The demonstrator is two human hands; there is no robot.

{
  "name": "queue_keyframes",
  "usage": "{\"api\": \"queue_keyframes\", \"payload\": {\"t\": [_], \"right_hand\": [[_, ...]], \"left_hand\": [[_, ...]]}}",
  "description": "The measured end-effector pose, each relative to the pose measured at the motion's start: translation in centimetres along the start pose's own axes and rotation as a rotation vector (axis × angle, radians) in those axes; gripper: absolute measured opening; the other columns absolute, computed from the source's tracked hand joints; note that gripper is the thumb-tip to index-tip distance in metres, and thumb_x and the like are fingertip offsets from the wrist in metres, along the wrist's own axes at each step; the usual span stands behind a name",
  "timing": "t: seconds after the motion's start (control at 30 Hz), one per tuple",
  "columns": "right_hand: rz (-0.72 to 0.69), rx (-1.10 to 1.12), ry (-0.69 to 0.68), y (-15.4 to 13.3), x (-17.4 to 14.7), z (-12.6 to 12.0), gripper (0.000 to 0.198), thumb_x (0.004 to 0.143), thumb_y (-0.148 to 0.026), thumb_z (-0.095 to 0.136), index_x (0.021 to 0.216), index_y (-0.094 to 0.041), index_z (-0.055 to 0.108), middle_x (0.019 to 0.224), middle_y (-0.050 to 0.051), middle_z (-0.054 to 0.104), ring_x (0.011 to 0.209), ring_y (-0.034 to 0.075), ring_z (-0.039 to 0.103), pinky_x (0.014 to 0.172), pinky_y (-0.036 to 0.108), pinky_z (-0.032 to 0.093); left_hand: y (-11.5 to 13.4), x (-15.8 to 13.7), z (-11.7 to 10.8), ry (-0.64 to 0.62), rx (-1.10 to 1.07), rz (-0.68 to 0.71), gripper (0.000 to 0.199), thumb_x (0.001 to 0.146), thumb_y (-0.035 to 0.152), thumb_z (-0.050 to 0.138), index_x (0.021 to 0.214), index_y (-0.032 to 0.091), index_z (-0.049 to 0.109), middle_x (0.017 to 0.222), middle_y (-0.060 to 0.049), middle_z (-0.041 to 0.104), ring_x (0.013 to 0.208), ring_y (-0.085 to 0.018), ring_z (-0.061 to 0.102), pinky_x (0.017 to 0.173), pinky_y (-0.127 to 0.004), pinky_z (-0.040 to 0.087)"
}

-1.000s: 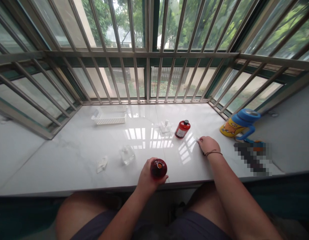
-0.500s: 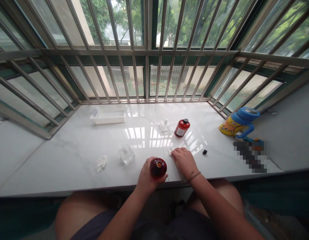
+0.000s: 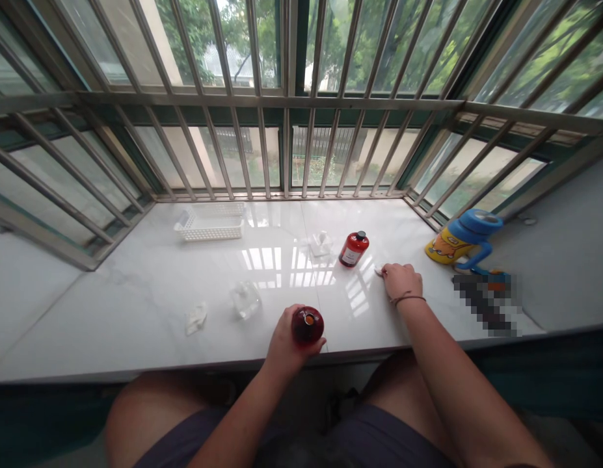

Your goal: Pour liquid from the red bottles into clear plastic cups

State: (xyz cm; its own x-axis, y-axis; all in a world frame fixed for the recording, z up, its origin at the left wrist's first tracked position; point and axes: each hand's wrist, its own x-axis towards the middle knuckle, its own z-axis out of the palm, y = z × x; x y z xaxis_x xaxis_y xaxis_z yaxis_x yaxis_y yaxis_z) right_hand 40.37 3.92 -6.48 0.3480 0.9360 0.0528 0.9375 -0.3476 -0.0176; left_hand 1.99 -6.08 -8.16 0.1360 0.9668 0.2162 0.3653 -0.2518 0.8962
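My left hand is wrapped round a dark red bottle, whose uncapped mouth faces up near the counter's front edge. Farther right, my right hand is low over the counter, its fingers pinched on a small white wad of tissue. Behind and left of that hand stands a second red bottle, upright with a black cap and a pale label. A clear glass bottle is left of my left hand. Beyond it, a crumpled tissue lies on the counter.
A white perforated basket sits at the back left of the glossy white counter. Another clear, white-topped item stands behind the middle. On the right are a blue and yellow flask and a blurred-out dark object. Metal bars line the window.
My right hand has moved right and away from me with the white tissue. The small black cap on the counter is now hidden by that hand. My left hand keeps the bottle in place.
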Motion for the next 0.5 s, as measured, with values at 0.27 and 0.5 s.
{"api": "queue_keyframes", "payload": {"t": [0.27, 0.5], "right_hand": [[0.084, 0.092, -0.015, 3.1, -1.6, -0.9, 0.041, 0.102, -0.036, 0.055, 0.135, -0.015, 0.067, 0.121, 0.018, 0.076, 0.103, 0.030, 0.073, 0.080, 0.037, 0.049], [0.007, 0.202, -0.024, 1.4, -6.6, 1.0, 0.037, 0.097, -0.029, 0.061, 0.132, -0.017, 0.065, 0.108, 0.011, 0.079, 0.094, 0.027, 0.074, 0.076, 0.035, 0.050]], "left_hand": [[0.3, -0.2, -0.1, -0.012, -0.013, -0.013, 0.079, 0.066, 0.025, 0.096, 0.135, 0.028, 0.057, 0.132, -0.006, 0.071, 0.125, -0.029, 0.071, 0.113, -0.048, 0.056], [0.4, 2.0, 0.0, 0.015, -0.004, -0.068, 0.081, 0.069, 0.033, 0.097, 0.138, 0.027, 0.056, 0.135, -0.008, 0.070, 0.126, -0.032, 0.070, 0.113, -0.050, 0.054]]}}
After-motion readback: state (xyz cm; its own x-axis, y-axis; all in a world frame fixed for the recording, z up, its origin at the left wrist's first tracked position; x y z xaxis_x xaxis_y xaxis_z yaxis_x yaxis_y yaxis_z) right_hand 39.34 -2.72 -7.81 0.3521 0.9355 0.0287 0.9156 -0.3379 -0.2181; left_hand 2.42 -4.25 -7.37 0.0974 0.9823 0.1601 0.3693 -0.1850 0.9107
